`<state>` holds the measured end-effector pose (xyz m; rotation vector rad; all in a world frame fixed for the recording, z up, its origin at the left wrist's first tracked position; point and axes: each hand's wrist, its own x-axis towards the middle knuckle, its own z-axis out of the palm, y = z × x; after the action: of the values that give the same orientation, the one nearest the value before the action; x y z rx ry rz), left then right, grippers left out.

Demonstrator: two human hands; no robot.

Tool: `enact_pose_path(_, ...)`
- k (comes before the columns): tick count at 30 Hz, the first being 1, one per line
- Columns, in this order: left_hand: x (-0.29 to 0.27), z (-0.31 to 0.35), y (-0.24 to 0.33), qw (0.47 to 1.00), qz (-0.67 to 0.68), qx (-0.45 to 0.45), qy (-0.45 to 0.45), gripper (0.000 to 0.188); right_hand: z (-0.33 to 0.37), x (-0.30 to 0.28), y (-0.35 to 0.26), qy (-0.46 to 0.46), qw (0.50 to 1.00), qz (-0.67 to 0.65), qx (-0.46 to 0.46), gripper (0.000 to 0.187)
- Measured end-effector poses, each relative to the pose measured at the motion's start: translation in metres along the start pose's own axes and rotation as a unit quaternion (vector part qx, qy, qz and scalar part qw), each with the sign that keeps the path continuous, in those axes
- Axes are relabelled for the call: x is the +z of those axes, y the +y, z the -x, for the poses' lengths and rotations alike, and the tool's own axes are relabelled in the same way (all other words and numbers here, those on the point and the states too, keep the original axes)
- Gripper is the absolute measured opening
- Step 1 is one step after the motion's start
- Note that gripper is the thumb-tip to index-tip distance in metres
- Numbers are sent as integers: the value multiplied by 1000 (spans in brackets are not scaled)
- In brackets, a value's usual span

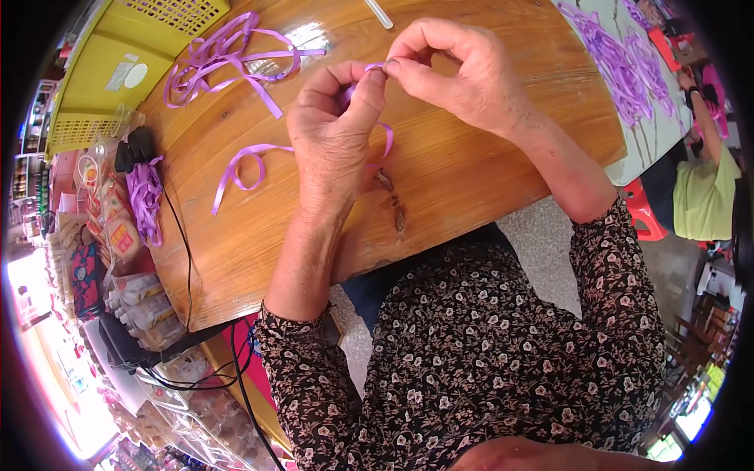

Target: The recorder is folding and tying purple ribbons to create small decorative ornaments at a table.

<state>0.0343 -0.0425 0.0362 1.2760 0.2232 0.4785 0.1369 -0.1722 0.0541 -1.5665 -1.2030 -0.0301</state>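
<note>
Above the wooden table, my two hands meet at the fingertips over a purple ribbon. My left hand is closed, with the ribbon pinched between thumb and forefinger and part of it tucked inside the curled fingers. From the same hand a loose purple tail curls out onto the wood. Thumb and forefinger of my right hand pinch the ribbon's end beside the left thumb. A tangled heap of purple ribbon lies beyond my left hand.
A yellow-green plastic crate stands at the far left. A bundle of purple ribbon hangs by the table's left edge, near a black cable. On the right, a white table bears more purple ribbons; a person in a light green top sits there.
</note>
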Motion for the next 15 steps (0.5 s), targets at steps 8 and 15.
enact_pose_path(8,-3,-1,1,971,218,-62,-81,10,0,-2,10,-52,913,-339,221,11)
enact_pose_path(15,-6,-2,-2,964,241,-77,-85,10,-1,-1,1,-19,984,-128,119,14)
